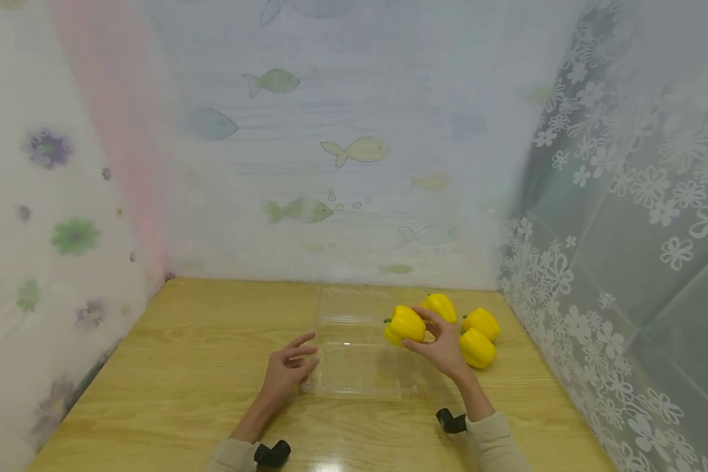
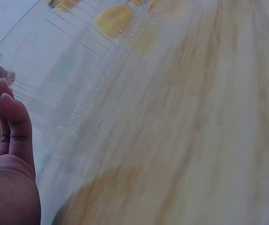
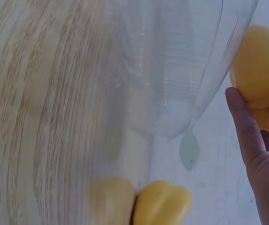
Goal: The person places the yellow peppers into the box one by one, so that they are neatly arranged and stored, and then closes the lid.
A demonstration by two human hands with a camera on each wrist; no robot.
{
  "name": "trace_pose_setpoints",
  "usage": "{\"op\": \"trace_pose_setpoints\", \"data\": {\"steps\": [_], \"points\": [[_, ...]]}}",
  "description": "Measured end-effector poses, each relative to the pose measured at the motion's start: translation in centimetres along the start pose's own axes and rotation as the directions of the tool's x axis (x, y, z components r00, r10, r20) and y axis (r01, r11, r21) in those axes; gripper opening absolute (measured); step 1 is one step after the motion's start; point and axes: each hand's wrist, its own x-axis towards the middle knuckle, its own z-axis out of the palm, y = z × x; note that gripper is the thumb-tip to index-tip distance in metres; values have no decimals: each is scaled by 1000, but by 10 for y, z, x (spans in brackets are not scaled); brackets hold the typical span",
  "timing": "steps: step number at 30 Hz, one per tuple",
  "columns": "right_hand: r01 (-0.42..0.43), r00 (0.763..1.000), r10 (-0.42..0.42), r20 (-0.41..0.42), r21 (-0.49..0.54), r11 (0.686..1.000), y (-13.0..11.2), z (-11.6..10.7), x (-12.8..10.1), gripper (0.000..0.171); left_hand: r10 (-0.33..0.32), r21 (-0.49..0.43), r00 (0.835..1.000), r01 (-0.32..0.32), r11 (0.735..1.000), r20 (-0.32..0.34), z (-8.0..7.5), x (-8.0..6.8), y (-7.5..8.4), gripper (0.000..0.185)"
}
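Currently we judge the loading step in hand: our right hand (image 1: pixel 445 347) has its fingers curled round one yellow pepper (image 1: pixel 405 324), held above the right rim of the clear clamshell box (image 1: pixel 354 354), which lies open toward the desk's (image 1: pixel 183 341) far edge. Our left hand (image 1: pixel 286 370) rests with straight fingers against the box's left rim. Three more peppers (image 1: pixel 478 331) lie near the far right corner. The next move calls for lowering the pepper into the tray. No labels or writing are legible.

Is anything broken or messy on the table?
Nothing stands out. The clear plastic box lies open and whole, the left hand touches its edge, the right hand holds one yellow pepper, and three more peppers sit tidily beside it.
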Motion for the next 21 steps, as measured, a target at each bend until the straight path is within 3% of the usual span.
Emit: {"op": "trace_pose_setpoints", "data": {"steps": [9,21], "points": [[-33,998,34,62,-13,999,0,12,-3,68,-8,5,1000,8,1000,-16,0,-2,-1,34],[5,993,-4,120,-6,1000,-4,28,2,68,7,-1,1000,-7,1000,-16,0,0,-2,33]]}}
